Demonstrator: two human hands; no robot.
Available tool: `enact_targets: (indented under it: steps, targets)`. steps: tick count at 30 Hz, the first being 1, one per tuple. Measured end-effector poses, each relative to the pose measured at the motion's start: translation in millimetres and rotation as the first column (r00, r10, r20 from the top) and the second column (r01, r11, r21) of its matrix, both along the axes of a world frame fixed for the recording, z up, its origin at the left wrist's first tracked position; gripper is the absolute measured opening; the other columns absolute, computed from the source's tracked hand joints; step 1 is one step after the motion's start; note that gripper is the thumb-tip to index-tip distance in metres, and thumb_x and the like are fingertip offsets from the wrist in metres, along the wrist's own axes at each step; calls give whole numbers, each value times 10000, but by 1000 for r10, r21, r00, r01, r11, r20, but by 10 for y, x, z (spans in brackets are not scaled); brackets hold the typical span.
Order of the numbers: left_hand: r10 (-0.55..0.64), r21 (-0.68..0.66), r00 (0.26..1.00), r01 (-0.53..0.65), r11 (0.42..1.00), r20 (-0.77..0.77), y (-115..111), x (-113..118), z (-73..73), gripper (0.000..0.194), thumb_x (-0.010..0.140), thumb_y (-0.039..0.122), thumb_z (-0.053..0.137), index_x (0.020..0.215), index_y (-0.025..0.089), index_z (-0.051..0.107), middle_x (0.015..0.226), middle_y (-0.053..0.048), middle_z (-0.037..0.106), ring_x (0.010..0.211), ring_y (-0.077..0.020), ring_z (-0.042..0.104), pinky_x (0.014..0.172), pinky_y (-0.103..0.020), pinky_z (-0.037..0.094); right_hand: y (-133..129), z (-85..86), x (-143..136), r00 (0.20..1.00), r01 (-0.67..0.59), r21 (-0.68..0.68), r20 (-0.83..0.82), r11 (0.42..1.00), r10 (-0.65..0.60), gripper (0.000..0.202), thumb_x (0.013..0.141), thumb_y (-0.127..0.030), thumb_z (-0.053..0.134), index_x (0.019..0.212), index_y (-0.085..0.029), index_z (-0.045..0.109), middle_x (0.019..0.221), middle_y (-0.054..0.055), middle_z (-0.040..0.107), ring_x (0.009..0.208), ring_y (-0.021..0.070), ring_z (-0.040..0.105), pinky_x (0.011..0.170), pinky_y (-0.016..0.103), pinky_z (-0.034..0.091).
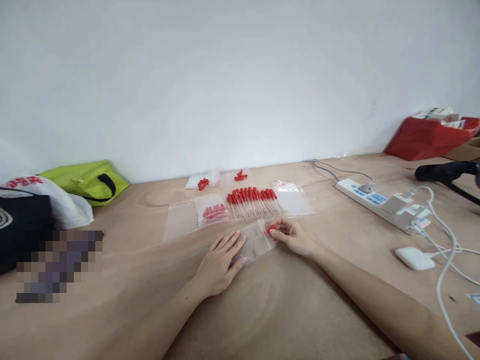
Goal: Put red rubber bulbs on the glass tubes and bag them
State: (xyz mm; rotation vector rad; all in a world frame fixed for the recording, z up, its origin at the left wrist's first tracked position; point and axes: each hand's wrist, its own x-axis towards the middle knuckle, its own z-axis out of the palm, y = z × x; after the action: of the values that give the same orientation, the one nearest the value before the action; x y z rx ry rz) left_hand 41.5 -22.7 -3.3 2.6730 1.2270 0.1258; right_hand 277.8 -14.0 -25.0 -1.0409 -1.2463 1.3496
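The right hand, fingers pinched on a small red piece, positions it at the right-hand mouth of the clear bag, which the left hand, spread open, presses flat.

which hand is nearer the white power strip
Right. The right hand is left of the power strip, pinching a red piece; the left hand lies farther left, flat on a clear bag.
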Motion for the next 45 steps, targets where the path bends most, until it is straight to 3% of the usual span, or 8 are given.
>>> enact_targets:
  steps: [8, 16, 24, 32, 37, 39, 42, 45]
  targets:
    - [16, 14, 1000, -15, 1000, -23, -1, 17, 12, 505, 894, 472, 269, 1353, 263, 257, 1421, -24, 241, 1307, -203, 211, 1054, -421, 205, 20, 27, 3, 978, -75, 27, 198, 997, 68, 317, 564, -402, 723, 732, -166, 592, 517, -59, 498, 467, 56, 419, 470, 201, 338]
    - [10, -21, 999, -9, 1000, 36, -2, 13, 33, 488, 886, 436, 321, 1343, 270, 274, 1412, -21, 272, 1303, -215, 225, 1031, -442, 231, 83, 84, -70, 974, -171, -232, 107, 958, 200, 345, 474, -389, 762, 666, -135, 630, 510, -32, 575, 471, 72, 512, 496, 217, 433]
    - [53, 31, 981, -60, 998, 189, 101, -145, 34, 371, 805, 381, 495, 1147, 244, 533, 1226, -44, 538, 1172, -229, 436, 967, -449, 299, 145, -42, 67, 997, -12, -145, 71, 989, 22, 367, 468, -377, 768, 648, -150, 544, 455, -61, 530, 415, 67, 485, 445, 208, 409]
    - [60, 32, 979, -67, 997, 194, 110, -116, 18, 352, 791, 394, 517, 1117, 269, 562, 1194, -26, 565, 1152, -237, 451, 946, -461, 310, 89, -51, -36, 955, -52, 15, 292, 999, 45, 326, 593, -448, 679, 580, -147, 554, 480, -59, 451, 438, 45, 374, 420, 182, 282]
    - [65, 24, 980, -71, 997, 188, 120, -141, -4, 347, 790, 413, 519, 1108, 283, 572, 1198, -24, 562, 1156, -249, 443, 936, -466, 313, 85, 36, 40, 881, -235, 81, 438, 969, 177, 295, 681, -403, 587, 540, -145, 588, 499, -41, 464, 476, 62, 394, 458, 191, 298]
    - [64, 23, 979, -70, 997, 193, 127, -148, -15, 334, 817, 401, 484, 1118, 283, 565, 1197, -21, 563, 1151, -241, 446, 929, -461, 318, 138, 76, 119, 859, -217, 66, 487, 974, 158, 237, 700, -358, 552, 626, -146, 629, 537, -26, 528, 494, 77, 440, 479, 196, 332]
    - [73, 31, 976, -81, 996, 208, 134, -146, -25, 299, 856, 354, 425, 1106, 287, 575, 1173, -8, 581, 1129, -224, 462, 910, -448, 334, 321, 154, 260, 755, 34, 133, 645, 991, -113, 168, 699, -276, 527, 674, -150, 635, 623, 7, 608, 565, 111, 520, 540, 214, 383]
    - [86, 59, 973, -101, 993, 214, 131, -136, -26, 276, 849, 323, 433, 1067, 295, 601, 1139, 0, 604, 1100, -221, 478, 884, -436, 355, 595, 225, 366, 487, 279, 247, 797, 928, -358, 150, 683, -193, 526, 777, -148, 633, 775, 51, 650, 703, 149, 570, 636, 234, 406]
